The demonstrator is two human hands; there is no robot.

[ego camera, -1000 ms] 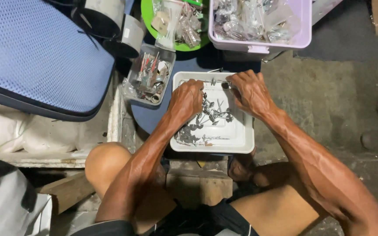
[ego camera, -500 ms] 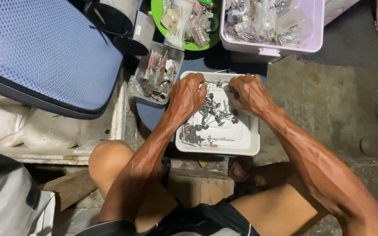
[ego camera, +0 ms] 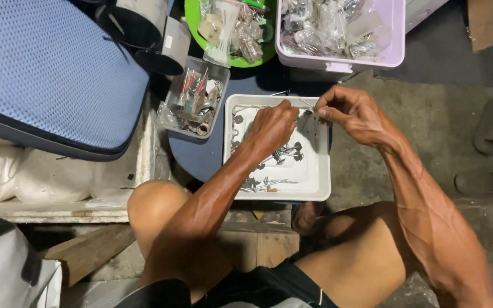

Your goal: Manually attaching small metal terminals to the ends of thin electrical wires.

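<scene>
L hand (ego camera: pixel 272 126) over white tray (ego camera: pixel 318 177), fingers pinched on small metal part, too small to tell which. R hand (ego camera: pixel 352 111) above tray's far edge, fingertips pinching thin metal pin (ego camera: pixel 306 103). Loose screws (ego camera: pixel 281 154) in tray. Risk: pin slips, drops outside tray onto floor; the fingertip grip looks slight.

Square tray (ego camera: pixel 315 182) is sitting centre, holding small metal parts (ego camera: pixel 283 154). Small box (ego camera: pixel 196 97) is lying to its left. Round bowl (ego camera: pixel 232 34) and rectangular tub (ego camera: pixel 338 57) are sitting behind.
</scene>
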